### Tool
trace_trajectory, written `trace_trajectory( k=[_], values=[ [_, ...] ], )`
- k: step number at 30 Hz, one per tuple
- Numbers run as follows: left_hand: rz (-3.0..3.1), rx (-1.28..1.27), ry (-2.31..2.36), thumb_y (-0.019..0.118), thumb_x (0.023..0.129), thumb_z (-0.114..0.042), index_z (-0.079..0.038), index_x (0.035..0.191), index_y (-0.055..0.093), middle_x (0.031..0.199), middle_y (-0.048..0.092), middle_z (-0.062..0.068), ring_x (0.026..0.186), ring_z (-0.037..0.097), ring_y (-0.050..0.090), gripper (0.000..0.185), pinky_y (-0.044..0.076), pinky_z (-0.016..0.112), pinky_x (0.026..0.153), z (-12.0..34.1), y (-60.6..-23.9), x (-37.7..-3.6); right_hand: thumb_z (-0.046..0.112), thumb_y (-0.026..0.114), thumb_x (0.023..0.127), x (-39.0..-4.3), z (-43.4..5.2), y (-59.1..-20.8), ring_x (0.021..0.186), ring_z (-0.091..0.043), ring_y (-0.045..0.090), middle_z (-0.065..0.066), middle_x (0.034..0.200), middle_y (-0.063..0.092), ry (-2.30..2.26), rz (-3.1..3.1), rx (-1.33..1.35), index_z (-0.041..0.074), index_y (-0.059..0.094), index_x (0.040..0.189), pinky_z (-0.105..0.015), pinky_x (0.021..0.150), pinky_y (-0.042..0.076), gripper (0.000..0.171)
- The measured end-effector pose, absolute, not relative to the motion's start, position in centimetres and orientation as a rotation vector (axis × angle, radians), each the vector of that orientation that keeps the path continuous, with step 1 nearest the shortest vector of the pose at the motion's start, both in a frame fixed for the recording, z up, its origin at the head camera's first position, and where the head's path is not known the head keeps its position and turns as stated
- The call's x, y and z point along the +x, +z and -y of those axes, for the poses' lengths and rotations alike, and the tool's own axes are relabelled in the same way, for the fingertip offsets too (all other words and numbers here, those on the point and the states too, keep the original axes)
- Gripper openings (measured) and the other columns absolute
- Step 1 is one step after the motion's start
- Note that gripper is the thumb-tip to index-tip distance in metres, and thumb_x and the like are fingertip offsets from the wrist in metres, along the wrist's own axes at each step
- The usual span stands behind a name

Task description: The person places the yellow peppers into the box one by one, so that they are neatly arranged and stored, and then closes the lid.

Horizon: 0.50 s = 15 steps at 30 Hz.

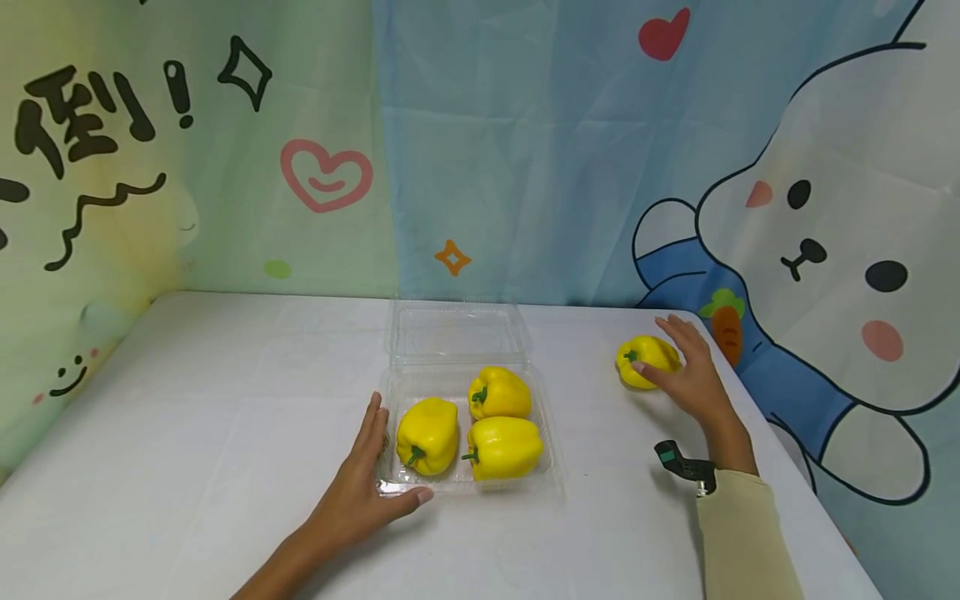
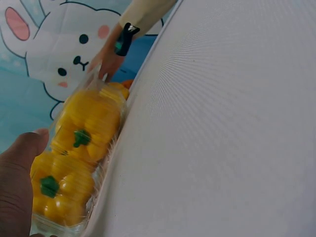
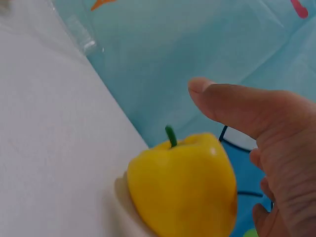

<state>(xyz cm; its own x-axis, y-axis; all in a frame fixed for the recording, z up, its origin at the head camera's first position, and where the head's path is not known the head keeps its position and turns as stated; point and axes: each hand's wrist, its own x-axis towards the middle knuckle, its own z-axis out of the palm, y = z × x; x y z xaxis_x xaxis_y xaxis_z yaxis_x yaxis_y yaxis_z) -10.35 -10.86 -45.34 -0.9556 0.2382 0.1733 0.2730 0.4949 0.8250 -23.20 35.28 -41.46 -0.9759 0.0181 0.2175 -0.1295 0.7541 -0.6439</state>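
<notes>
A clear plastic clamshell box point(image 1: 552, 467) stands with its lid point(image 1: 459, 332) laid back, and in it sit three yellow bell peppers, one at left point(image 1: 427, 436), one at back right point(image 1: 499, 393) and one at front right point(image 1: 507, 448). At the box's front left corner is my left hand point(image 1: 358, 492), its fingers straight along the side and the thumb by the front edge. Off to the right, another yellow bell pepper point(image 3: 182, 187) rests on the table. My right hand point(image 1: 693, 375) is spread over it, with the thumb point(image 3: 232, 106) apart from the pepper in the right wrist view.
White cloth covers the table point(image 1: 225, 417). A printed backdrop curtain point(image 1: 510, 167) with a cartoon bear hangs behind and along the right edge, close to the right hand. A small dark camera mount point(image 1: 682, 462) projects from the right wrist.
</notes>
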Motion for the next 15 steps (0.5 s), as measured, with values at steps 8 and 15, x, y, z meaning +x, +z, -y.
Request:
trace_trajectory(
  k=[8, 15],
  values=[
    [2.689, -0.451, -1.488, 0.082, 0.072, -0.052, 0.0, 0.155, 0.011, 0.163, -0.006, 0.002, 0.146, 0.031, 0.011, 0.121, 0.023, 0.052, 0.109, 10.8, -45.3, -10.3, 0.036, 0.074, 0.086, -23.5, -36.4, -42.7, 0.145, -0.042, 0.001, -0.013, 0.162, 0.004, 1.069, 2.776, 0.042, 0.016, 0.021, 0.156, -0.077, 0.1, 0.011, 0.091],
    [2.702, -0.438, -1.486, 0.084, 0.072, -0.046, -0.001, 0.155, 0.011, 0.163, -0.007, 0.002, 0.146, 0.031, 0.011, 0.119, 0.022, 0.052, 0.109, 10.8, -45.2, -10.4, 0.031, 0.074, 0.086, -23.4, -36.7, -43.3, 0.144, -0.045, 0.007, -0.018, 0.161, 0.009, 1.145, 2.813, 0.07, 0.017, 0.017, 0.157, -0.073, 0.104, 0.011, 0.092]
  ],
)
